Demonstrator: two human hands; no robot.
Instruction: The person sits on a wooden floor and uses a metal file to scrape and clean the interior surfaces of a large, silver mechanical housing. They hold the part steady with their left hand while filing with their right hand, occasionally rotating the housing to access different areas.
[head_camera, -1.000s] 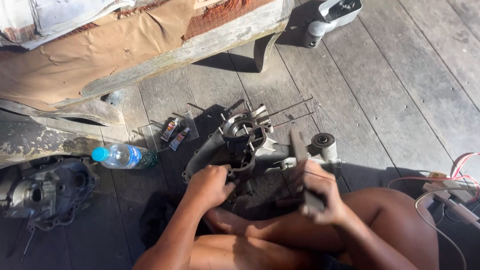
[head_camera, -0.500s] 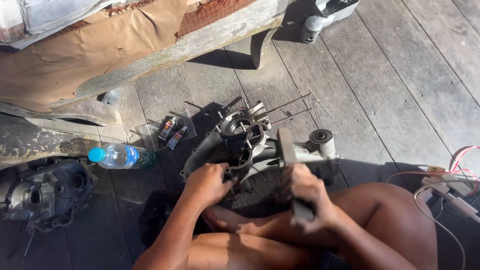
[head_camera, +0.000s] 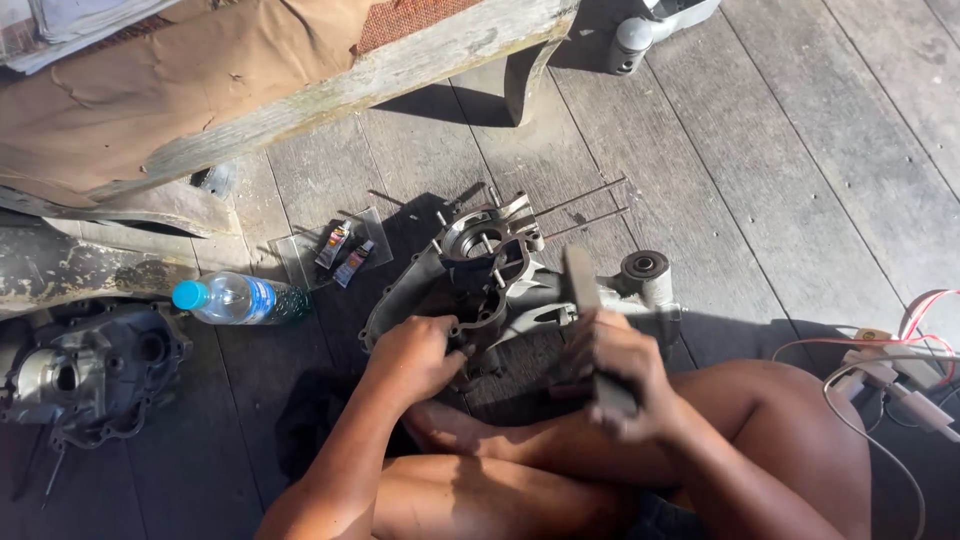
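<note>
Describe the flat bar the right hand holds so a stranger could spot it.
Start at the grey engine casing on the plank floor, in front of the seated person. Just right of it, the right hand grips a flat grey bar, blurred. It is the one long straight piece raised above the casing.

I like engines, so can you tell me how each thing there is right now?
Engine case: open, lying on the floor, studs sticking out.
Left hand: resting on the case rim.
Right hand: gripping a flat tool.
Bottle: capped, lying down.
Two tubes: capped, lying flat.
</note>
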